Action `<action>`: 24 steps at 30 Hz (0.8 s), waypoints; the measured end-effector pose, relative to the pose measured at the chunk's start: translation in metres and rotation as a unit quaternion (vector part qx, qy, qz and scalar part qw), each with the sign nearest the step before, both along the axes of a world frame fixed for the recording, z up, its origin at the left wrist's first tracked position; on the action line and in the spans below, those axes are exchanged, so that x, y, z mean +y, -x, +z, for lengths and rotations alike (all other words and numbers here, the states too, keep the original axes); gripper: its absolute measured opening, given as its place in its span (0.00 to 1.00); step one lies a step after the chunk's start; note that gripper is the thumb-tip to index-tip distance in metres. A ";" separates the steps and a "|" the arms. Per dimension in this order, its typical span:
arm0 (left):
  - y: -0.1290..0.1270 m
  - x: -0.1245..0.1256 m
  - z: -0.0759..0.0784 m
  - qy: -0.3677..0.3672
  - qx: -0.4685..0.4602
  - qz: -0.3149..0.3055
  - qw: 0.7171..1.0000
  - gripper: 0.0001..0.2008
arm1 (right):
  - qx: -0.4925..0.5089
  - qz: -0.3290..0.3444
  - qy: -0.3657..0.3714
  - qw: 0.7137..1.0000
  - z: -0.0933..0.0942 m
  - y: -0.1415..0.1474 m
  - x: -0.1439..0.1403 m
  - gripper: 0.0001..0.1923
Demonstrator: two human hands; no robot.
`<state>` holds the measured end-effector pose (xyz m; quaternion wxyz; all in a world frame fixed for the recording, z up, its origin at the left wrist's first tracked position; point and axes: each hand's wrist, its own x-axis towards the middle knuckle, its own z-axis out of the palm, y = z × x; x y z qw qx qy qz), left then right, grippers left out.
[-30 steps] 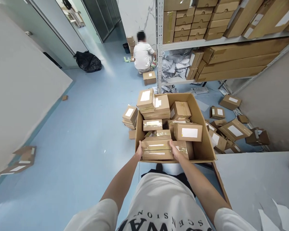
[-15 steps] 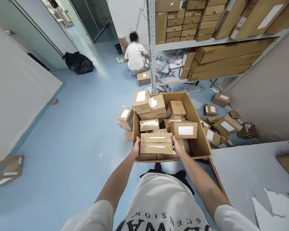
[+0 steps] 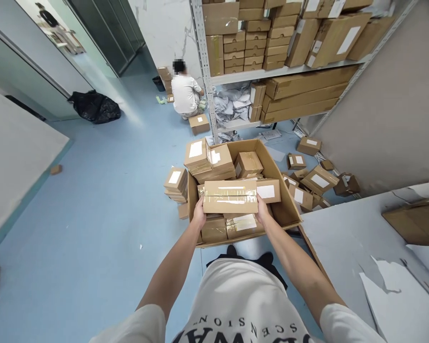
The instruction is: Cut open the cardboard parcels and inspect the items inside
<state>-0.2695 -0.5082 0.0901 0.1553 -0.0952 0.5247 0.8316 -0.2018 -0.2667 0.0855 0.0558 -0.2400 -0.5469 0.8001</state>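
Note:
Between my two hands is a long, taped cardboard box [image 3: 230, 204], gripped at its short ends above a big open carton [image 3: 289, 212]. My left hand [image 3: 199, 213] holds the left end, and my right hand [image 3: 262, 209] holds the right end. Inside the big carton lie several smaller parcels. A labelled parcel [image 3: 268, 191] is partly covered by the held box on its right. Nearer me, a taped parcel [image 3: 241, 225] with a white label shows below it. Stacked boxes [image 3: 214, 166] rise at the carton's far left corner. My fingers under the held box are partly hidden.
A small pile of boxes [image 3: 176, 183] stands left of the carton. Several parcels [image 3: 320, 180] lie on the floor to the right, beside a white table [image 3: 336, 243]. Ahead are a metal shelf [image 3: 236, 78], a crouching person [image 3: 186, 93] and a black bag [image 3: 95, 107].
My hands have raised the long box and moved it away from my body, uncovering the parcels beneath it. The whole view has shifted, with the surroundings sliding left.

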 end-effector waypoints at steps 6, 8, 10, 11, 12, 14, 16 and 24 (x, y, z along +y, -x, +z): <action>-0.001 0.009 0.008 -0.018 -0.045 -0.029 0.998 0.16 | -0.026 0.012 0.082 0.996 0.024 -0.010 0.006 0.29; 0.000 0.016 0.011 -0.014 -0.059 -0.037 0.997 0.18 | -0.029 0.011 0.090 0.995 0.028 -0.017 0.011 0.30; 0.000 0.027 0.015 -0.012 -0.050 -0.056 0.997 0.21 | -0.029 -0.004 0.098 0.995 0.031 -0.025 0.018 0.30; 0.000 0.033 0.018 -0.014 -0.043 -0.072 0.996 0.23 | -0.029 -0.018 0.102 0.994 0.033 -0.030 0.023 0.30; -0.001 0.040 0.022 -0.016 -0.037 -0.091 0.995 0.26 | -0.028 -0.033 0.105 0.993 0.034 -0.036 0.028 0.30; -0.005 0.058 0.029 -0.020 -0.038 -0.132 0.990 0.30 | -0.027 -0.072 0.106 0.991 0.035 -0.050 0.040 0.28; -0.012 0.079 0.036 -0.016 -0.049 -0.168 0.985 0.32 | -0.026 -0.120 0.101 0.987 0.036 -0.069 0.056 0.27; -0.064 0.196 0.041 0.018 -0.038 -0.314 0.948 0.35 | -0.011 -0.283 0.056 0.957 0.026 -0.189 0.122 0.27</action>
